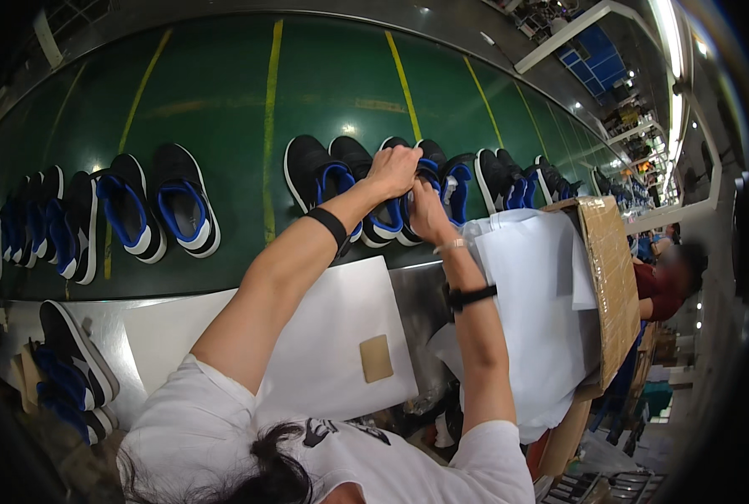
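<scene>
Along the green belt's (215,92) near edge stand shoes (307,164); the left hand (395,170) and right hand (429,212) meet over some, fingers curled, each grip's contents impossible to tell.

black shoes (307,160), blue linings (332,178), white soles (211,230); green surface (223,84) striped yellow; white shirt (185,420), its obliquely seen print (319,431) seemingly black.

Over the green, yellow-striped belt (215,92), the left hand (396,172) and right hand (429,215) sit close together among black, blue-lined, white-soled shoes (352,154); beside the belt stands a brown cardboard box (611,286).
</scene>
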Action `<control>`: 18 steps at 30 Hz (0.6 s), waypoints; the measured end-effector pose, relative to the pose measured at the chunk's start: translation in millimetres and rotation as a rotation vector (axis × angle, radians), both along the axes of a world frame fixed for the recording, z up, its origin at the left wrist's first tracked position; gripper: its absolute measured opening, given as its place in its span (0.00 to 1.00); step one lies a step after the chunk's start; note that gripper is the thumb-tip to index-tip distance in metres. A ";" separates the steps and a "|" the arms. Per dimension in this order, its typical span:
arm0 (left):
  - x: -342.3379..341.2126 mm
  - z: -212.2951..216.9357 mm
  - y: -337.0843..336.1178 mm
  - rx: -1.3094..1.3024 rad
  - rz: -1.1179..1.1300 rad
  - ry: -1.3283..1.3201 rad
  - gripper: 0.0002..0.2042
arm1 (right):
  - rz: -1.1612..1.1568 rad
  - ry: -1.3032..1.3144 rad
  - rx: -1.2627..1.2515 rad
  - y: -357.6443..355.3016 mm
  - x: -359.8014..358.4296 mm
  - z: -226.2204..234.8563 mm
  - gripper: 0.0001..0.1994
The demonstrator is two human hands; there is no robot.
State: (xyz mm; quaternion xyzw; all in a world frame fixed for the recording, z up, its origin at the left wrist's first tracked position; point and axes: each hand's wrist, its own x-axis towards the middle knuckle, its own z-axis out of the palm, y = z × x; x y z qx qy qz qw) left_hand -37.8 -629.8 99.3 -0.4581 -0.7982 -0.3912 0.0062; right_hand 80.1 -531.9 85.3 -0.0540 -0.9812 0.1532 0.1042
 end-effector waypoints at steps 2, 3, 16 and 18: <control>-11.1 -8.1 -10.3 -0.019 0.052 -0.038 0.12 | 0.038 0.100 -0.059 -41.7 23.3 28.3 0.22; -6.8 -4.4 -5.9 -0.030 0.054 -0.021 0.11 | 0.027 0.095 -0.050 -37.9 35.4 29.5 0.22; 61.9 42.2 -63.0 0.342 -0.062 0.394 0.12 | 0.017 -0.054 0.177 3.5 22.3 -7.0 0.21; 73.2 18.6 -93.7 0.056 -0.203 0.377 0.11 | -0.115 -0.095 0.173 -24.9 26.6 15.0 0.26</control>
